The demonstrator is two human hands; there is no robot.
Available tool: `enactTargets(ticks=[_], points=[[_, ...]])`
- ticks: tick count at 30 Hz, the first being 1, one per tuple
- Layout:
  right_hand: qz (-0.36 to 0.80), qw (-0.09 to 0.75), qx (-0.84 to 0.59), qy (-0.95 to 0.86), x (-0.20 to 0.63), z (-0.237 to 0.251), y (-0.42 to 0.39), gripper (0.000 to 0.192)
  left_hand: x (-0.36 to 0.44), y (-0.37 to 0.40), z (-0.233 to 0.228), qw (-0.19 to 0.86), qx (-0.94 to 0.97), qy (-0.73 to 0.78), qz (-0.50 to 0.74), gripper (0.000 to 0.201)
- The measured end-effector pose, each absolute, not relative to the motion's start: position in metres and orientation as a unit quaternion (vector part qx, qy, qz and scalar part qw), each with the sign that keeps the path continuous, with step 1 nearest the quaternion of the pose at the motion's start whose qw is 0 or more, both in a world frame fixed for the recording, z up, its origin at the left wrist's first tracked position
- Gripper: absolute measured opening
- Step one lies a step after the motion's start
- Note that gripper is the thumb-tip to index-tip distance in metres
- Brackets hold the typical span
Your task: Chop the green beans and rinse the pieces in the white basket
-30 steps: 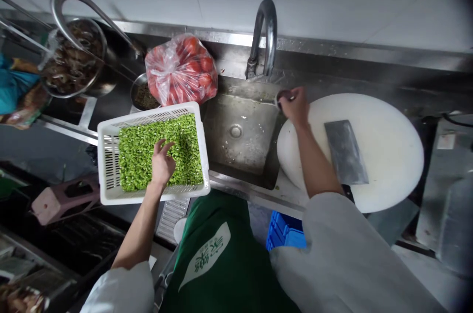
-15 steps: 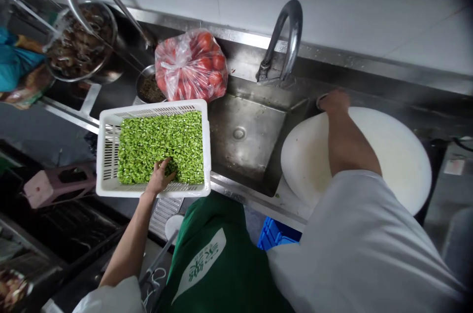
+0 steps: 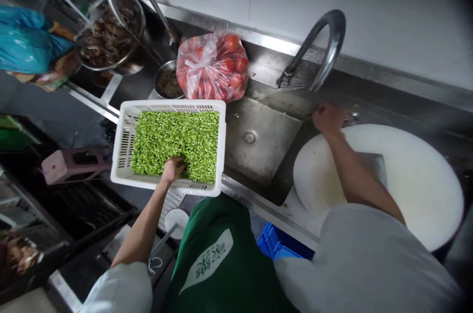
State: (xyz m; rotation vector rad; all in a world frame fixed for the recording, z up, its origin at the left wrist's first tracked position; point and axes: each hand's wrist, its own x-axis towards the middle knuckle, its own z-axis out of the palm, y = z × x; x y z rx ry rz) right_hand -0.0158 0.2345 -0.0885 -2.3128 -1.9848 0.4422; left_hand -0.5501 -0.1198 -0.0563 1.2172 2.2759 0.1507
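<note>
My left hand [image 3: 173, 169] is curled into a heap of chopped green vegetable pieces [image 3: 158, 138], its fingertips partly hidden among them. These pieces fill a white plastic basket [image 3: 120, 167] at the sink's left edge. Over the far left side of a round white cutting board [image 3: 417, 180] is my right hand [image 3: 328, 118], slightly blurred with its fingers folded in; what they hold, if anything, I cannot make out. A small shiny object [image 3: 353, 117] lies beside that wrist. Under the right forearm a flat metal blade [image 3: 375, 167] shows on the board.
A steel sink [image 3: 254, 155] with a curved faucet [image 3: 332, 42] lies between basket and board. Behind the basket are a clear bag of tomatoes [image 3: 214, 69] and a small bowl of dark bits [image 3: 168, 84]. Farther left stand a pot of brown food [image 3: 111, 32] and a blue bag [image 3: 29, 42].
My left fingers have curled in from a more spread pose. My right hand has come nearer and slightly left over the board, uncovering the blade. The view has swung left.
</note>
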Motion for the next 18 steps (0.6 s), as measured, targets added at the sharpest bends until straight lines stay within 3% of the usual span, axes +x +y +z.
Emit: enactTargets(ticks=[7,10,14,18], points=[[0.344,0.004,-0.634,-0.693,-0.132,-0.137,0.085,0.013,-0.530,-0.097,-0.041,0.348,0.386,0.829,0.206,0.034],[0.449,0.050,-0.649,-0.612,-0.157,-0.156,0.022,0.013,-0.518,-0.077,-0.032,0.339,0.443,0.799,0.224,0.030],[0.588,0.136,-0.663,-0.443,-0.178,-0.160,-0.035,0.015,-0.478,-0.052,-0.020,0.302,0.579,0.744,0.143,0.048],[0.689,0.207,-0.596,-0.356,-0.203,-0.135,-0.058,0.044,-0.438,-0.037,-0.022,0.310,0.585,0.749,-0.025,0.087]])
